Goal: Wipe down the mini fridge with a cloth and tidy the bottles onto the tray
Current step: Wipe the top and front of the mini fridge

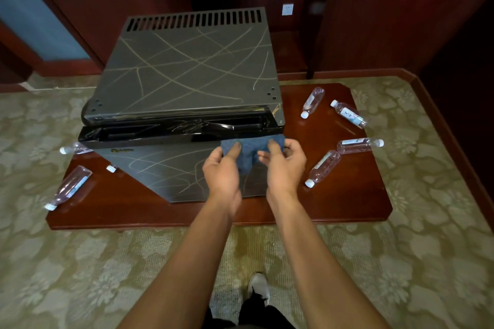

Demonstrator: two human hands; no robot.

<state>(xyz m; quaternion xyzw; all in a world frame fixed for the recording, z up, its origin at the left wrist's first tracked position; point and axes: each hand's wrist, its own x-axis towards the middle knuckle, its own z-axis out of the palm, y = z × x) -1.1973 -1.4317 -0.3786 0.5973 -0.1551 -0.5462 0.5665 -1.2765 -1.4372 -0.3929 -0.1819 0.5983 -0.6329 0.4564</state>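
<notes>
Against the scratched fridge [187, 67], both hands seemingly pinch a rumpled blue cloth [250, 151].

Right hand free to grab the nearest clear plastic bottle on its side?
Probably not yet: the right hand and left hand both pinch the blue cloth. The path to that clear plastic bottle looks open.

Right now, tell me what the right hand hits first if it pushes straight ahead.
Most likely the blue cloth it pinches, then the mini fridge door's top edge behind it. Depth is unclear from this one view.
</notes>
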